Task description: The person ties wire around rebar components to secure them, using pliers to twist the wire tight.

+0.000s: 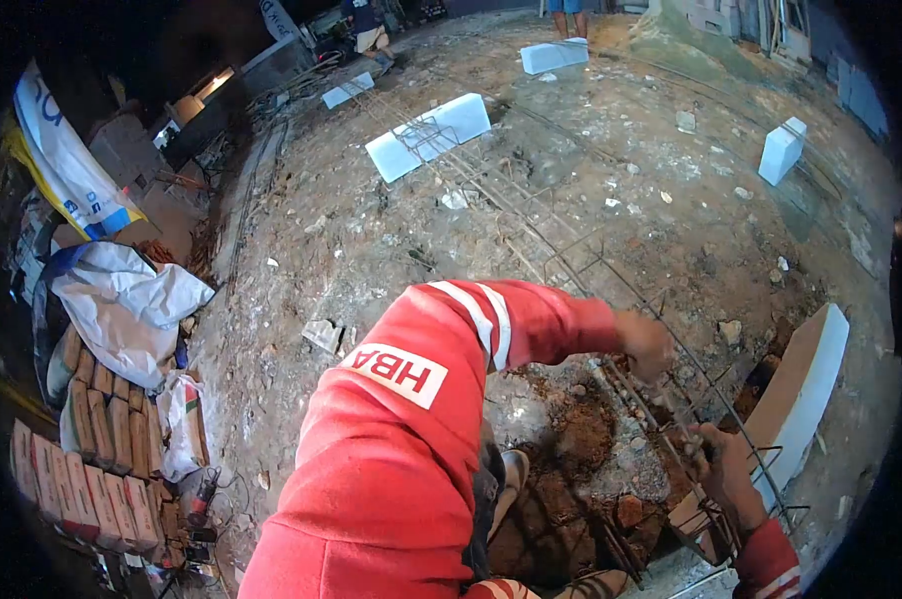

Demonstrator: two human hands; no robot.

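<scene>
Closest to the head camera, the view is filled by a red sleeve [401,429] on which a white "HBA" patch [396,374] is carried. Beyond its cuff, the left hand [645,344] is held over the lower part of a steel rebar cage [541,235]; its fingers are partly bent, but blurred, and whether a bar is grasped cannot be told. Beside the bars, nearer the person, the right hand [725,474] is seen with fingers curled and thumb drawn in; how tightly they are closed, and on what, cannot be made out.

The cage is stretched diagonally across the ground, from the far left of centre to the lower right, and is crossed over a long white block [429,137]. Another pale block [800,389] is leaned near the right hand. Rough, dusty earth [341,240] is strewn with stones, and reddish loose soil [581,429] is exposed under the hands. At the left, stacked packages [81,489], a crumpled white sheet [126,299] and a printed banner [66,150] are gathered. At the top, two other people are partly shown, one in blue shorts [568,5]. The scene is bordered by darkness, with the ground lit.
</scene>
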